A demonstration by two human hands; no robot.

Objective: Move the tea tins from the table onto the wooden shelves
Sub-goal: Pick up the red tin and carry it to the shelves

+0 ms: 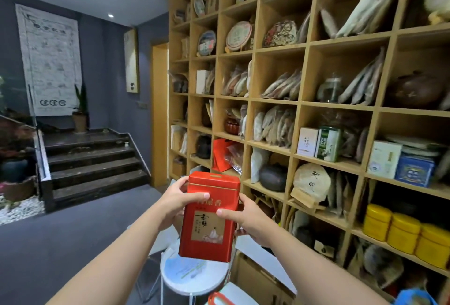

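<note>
A tall red tea tin (209,222) with gold lettering and a picture panel is held upright in the air in front of me. My left hand (177,201) grips its left side near the lid, thumb across the front. My right hand (246,222) holds its right side, thumb on the front. The wooden shelves (302,104) fill the right half of the view, a grid of compartments. Three yellow round tins (404,234) stand in a low compartment at the right. A green tin (327,144) and a blue tin (414,170) sit in higher compartments.
A small round white table (192,278) stands below the tin. Most shelf compartments hold wrapped tea cakes, teapots and boxes. Dark steps (92,163) rise at the left beside a potted plant (80,114). Grey floor spreads at the lower left.
</note>
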